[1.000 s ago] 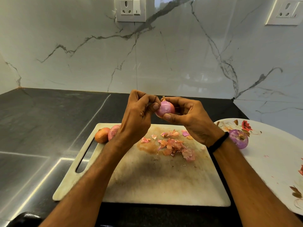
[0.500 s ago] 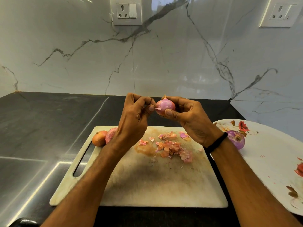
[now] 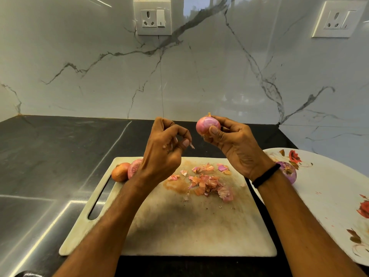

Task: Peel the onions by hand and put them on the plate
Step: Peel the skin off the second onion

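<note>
Several skins (image 3: 205,181) litter the board (image 3: 179,232). At its far left wait two whole onions (image 3: 119,171), and on the plate (image 3: 329,196) to the right lies one peeled bulb (image 3: 288,171). Beyond, the left hand (image 3: 161,154) pinches a torn flake (image 3: 192,145), and the right hand (image 3: 237,146) grips a nearly bare onion (image 3: 206,125). Peeling is mid-way, I'd say; next, drop the flake and pick at the remaining skin.
</note>
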A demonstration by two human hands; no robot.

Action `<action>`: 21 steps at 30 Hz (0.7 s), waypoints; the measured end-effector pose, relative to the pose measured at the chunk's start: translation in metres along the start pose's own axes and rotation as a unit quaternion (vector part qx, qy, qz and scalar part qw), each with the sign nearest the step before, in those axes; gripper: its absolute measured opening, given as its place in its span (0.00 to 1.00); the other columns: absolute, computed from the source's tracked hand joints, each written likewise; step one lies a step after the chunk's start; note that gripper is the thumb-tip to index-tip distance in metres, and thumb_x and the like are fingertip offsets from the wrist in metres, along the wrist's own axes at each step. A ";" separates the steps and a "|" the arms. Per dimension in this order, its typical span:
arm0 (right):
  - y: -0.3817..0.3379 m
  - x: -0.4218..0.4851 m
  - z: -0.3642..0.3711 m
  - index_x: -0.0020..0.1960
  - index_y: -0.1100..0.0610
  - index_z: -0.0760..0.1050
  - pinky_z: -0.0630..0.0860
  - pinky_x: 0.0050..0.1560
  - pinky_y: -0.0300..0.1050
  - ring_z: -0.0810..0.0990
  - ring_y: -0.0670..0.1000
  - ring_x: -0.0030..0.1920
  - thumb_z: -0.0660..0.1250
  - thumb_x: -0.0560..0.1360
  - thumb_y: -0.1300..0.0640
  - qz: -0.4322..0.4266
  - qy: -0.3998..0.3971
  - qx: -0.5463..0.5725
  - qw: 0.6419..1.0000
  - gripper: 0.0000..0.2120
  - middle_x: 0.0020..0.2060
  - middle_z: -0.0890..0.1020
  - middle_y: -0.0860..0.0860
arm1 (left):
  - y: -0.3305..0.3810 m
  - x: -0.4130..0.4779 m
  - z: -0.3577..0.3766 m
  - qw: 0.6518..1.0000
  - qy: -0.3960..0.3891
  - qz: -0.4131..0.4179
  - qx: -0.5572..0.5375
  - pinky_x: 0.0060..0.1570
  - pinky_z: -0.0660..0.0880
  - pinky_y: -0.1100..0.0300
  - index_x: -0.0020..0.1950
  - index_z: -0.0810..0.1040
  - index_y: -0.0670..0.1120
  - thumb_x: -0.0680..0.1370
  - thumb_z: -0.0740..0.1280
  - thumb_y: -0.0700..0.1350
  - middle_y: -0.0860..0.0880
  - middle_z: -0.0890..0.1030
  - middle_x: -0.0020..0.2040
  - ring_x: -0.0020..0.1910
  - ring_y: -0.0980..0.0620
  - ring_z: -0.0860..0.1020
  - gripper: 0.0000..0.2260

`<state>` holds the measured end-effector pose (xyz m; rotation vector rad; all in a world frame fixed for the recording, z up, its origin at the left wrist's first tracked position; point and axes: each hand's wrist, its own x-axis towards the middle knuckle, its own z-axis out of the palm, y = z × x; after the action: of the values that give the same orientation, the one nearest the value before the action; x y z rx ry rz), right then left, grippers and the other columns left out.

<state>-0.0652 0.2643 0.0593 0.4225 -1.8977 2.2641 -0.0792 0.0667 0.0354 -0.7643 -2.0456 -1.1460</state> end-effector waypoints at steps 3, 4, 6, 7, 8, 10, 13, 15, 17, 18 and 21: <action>-0.001 -0.001 0.001 0.64 0.59 0.76 0.80 0.55 0.46 0.80 0.59 0.59 0.74 0.64 0.50 0.000 -0.008 -0.003 1.000 0.30 0.59 0.80 0.58 | 0.002 -0.002 -0.001 1.000 -0.001 -0.001 -0.015 0.42 0.73 0.70 0.44 0.82 0.45 0.71 0.66 0.35 0.50 0.71 0.47 0.48 0.58 0.72 0.08; -0.001 -0.001 0.002 0.63 0.58 0.76 0.80 0.56 0.46 0.81 0.59 0.59 0.73 0.65 0.51 0.000 -0.013 -0.008 1.000 0.28 0.59 0.80 0.58 | 0.003 -0.002 -0.002 1.000 0.004 -0.004 -0.023 0.42 0.73 0.70 0.42 0.83 0.44 0.71 0.64 0.35 0.51 0.72 0.46 0.48 0.57 0.72 0.08; 0.000 -0.001 0.001 0.64 0.59 0.76 0.80 0.58 0.49 0.80 0.59 0.59 0.72 0.68 0.54 0.001 -0.020 -0.022 1.000 0.25 0.59 0.80 0.58 | 0.005 -0.003 -0.005 0.999 0.020 -0.008 -0.033 0.41 0.71 0.72 0.38 0.81 0.43 0.71 0.63 0.36 0.53 0.72 0.43 0.46 0.57 0.73 0.08; 0.000 -0.001 0.001 0.65 0.59 0.75 0.79 0.60 0.51 0.80 0.59 0.60 0.71 0.68 0.55 0.003 -0.023 -0.029 0.999 0.25 0.60 0.79 0.58 | 0.005 -0.003 -0.006 0.999 0.028 -0.009 -0.039 0.41 0.71 0.72 0.38 0.79 0.43 0.72 0.62 0.37 0.54 0.73 0.43 0.45 0.56 0.74 0.07; 0.001 -0.001 0.001 0.65 0.60 0.75 0.79 0.60 0.52 0.79 0.60 0.60 0.71 0.68 0.55 0.005 -0.027 -0.033 0.999 0.26 0.61 0.79 0.59 | 0.006 -0.003 -0.007 0.998 0.036 -0.008 -0.044 0.41 0.71 0.71 0.39 0.78 0.43 0.74 0.62 0.39 0.54 0.74 0.42 0.44 0.55 0.74 0.06; 0.000 -0.002 0.002 0.66 0.61 0.75 0.78 0.60 0.52 0.79 0.60 0.60 0.70 0.69 0.54 0.009 -0.034 -0.040 0.999 0.27 0.60 0.79 0.59 | 0.008 -0.001 -0.006 0.998 0.052 0.006 -0.033 0.39 0.71 0.70 0.44 0.78 0.42 0.77 0.64 0.45 0.50 0.76 0.43 0.42 0.53 0.74 0.07; 0.000 -0.003 0.005 0.65 0.62 0.75 0.78 0.61 0.53 0.80 0.61 0.60 0.70 0.69 0.54 0.012 -0.043 -0.046 0.998 0.26 0.60 0.79 0.61 | 0.008 0.002 -0.003 0.997 0.066 0.049 0.012 0.39 0.71 0.71 0.53 0.80 0.40 0.76 0.72 0.46 0.47 0.75 0.48 0.40 0.53 0.73 0.11; 0.001 -0.004 0.007 0.65 0.62 0.75 0.78 0.60 0.53 0.80 0.61 0.59 0.70 0.69 0.53 0.016 -0.048 -0.043 0.998 0.26 0.59 0.80 0.61 | 0.006 0.003 -0.001 0.994 0.074 0.066 0.041 0.40 0.71 0.72 0.57 0.80 0.40 0.74 0.74 0.44 0.47 0.75 0.50 0.42 0.53 0.73 0.14; 0.002 -0.004 0.008 0.65 0.62 0.75 0.79 0.60 0.53 0.80 0.61 0.59 0.70 0.69 0.54 0.018 -0.052 -0.042 0.998 0.26 0.60 0.80 0.61 | 0.004 0.003 -0.001 0.993 0.076 0.073 0.055 0.41 0.71 0.73 0.58 0.81 0.41 0.75 0.74 0.44 0.45 0.75 0.50 0.43 0.53 0.73 0.14; 0.002 -0.004 0.008 0.65 0.62 0.75 0.79 0.60 0.53 0.80 0.61 0.59 0.70 0.70 0.54 0.019 -0.053 -0.042 0.998 0.26 0.60 0.80 0.61 | 0.004 0.003 -0.001 0.993 0.076 0.075 0.058 0.41 0.71 0.73 0.58 0.82 0.41 0.75 0.74 0.45 0.44 0.75 0.50 0.44 0.52 0.73 0.13; 0.002 -0.003 0.008 0.66 0.63 0.74 0.78 0.61 0.54 0.80 0.61 0.59 0.69 0.70 0.54 0.021 -0.053 -0.043 0.997 0.26 0.60 0.79 0.62 | 0.004 0.003 0.000 0.992 0.070 0.082 0.062 0.42 0.71 0.71 0.55 0.83 0.42 0.76 0.71 0.47 0.42 0.74 0.48 0.44 0.51 0.73 0.12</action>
<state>-0.0620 0.2560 0.0574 0.5060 -2.0655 2.2164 -0.0779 0.0686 0.0397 -0.7533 -1.8814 -0.9440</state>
